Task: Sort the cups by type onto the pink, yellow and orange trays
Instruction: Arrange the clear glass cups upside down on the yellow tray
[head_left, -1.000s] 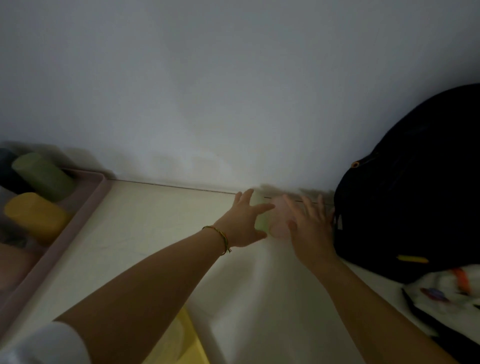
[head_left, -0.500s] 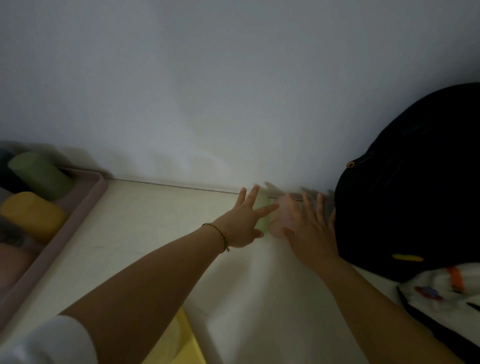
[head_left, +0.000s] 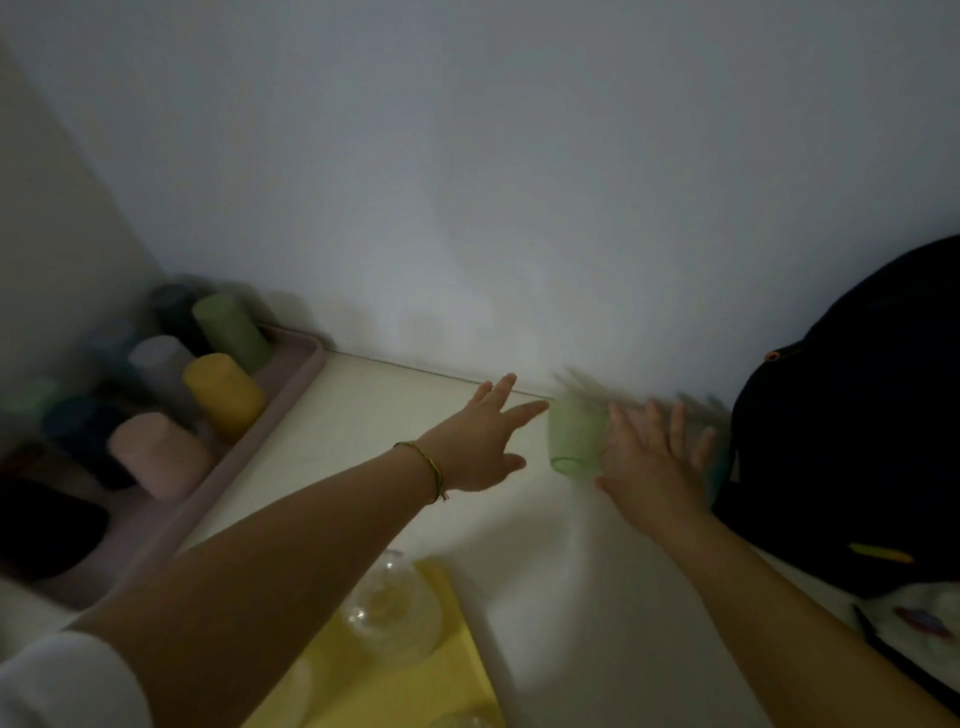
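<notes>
Dim home corner: white table (head_left: 374, 415), bare wall (head_left: 467, 182), black backpack (head_left: 852, 426).

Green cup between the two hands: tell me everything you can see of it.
The green cup is pale green and looks translucent, like tinted plastic or glass, with a plain wall and no handle in view. It seems to stand upside down on the white table, rim at the bottom, close to the wall. It is motion-blurred. The right hand is against its right side and hides part of it; contact is likely. The left hand reaches with spread fingers, just short of it.
</notes>
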